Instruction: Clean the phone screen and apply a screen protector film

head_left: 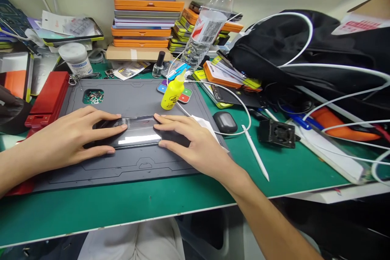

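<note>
A dark, glossy smartphone (pixel 138 131) lies sideways on the grey work mat (pixel 122 166), with a bright reflection along its face. My left hand (pixel 79 136) holds its left end: the thumb lies by the near edge, and the fingers reach over the far edge and the face. At the other end, my right hand (pixel 195 142) grips it between the thumb at the near corner and the fingertips at the far corner. Both palms hide parts of its ends. Just behind my right fingers stands a yellow dropper bottle (pixel 172 94).
A red tool (pixel 50 101) borders the mat's left side. Behind are a nail-polish-type bottle (pixel 158 66), a water bottle (pixel 202 30) and stacked boxes (pixel 146 20). To the right lie a black earbud case (pixel 225 122), white stylus (pixel 256 153), small fan (pixel 278 133) and looping white cables (pixel 344 67).
</note>
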Tool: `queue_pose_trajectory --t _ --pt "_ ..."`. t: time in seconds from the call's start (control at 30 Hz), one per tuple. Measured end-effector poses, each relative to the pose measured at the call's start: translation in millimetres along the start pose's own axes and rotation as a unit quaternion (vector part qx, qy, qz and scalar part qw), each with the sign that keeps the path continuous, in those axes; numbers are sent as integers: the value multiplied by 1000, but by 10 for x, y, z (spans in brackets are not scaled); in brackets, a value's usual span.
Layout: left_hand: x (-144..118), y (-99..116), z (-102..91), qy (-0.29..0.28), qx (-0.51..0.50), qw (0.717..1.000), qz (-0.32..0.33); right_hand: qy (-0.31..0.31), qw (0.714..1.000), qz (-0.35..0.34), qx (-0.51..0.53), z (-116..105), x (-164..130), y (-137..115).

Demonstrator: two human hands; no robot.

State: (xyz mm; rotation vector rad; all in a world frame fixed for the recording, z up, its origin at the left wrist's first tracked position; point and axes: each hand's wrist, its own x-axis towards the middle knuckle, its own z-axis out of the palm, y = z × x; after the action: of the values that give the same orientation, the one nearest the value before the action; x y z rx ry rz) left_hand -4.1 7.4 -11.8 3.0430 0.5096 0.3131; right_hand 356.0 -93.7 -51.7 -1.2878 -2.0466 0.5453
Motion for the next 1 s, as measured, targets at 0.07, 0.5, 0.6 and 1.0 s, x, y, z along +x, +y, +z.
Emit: queue_pose_trajectory --t 0.07,0.5,0.6,1.0 --pt "-7 -2 0 2 0 1000 -1 -5 1000 3 2 -1 9 -3" --pt "13 -8 10 9 19 1000 15 -22 999 27 21 5 46 -24" --pt "4 -12 10 -2 -4 1000 0 -23 999 28 23 13 41 -8" --pt "-7 26 2 3 -10 1000 -5 -26 999 28 16 25 41 -14"
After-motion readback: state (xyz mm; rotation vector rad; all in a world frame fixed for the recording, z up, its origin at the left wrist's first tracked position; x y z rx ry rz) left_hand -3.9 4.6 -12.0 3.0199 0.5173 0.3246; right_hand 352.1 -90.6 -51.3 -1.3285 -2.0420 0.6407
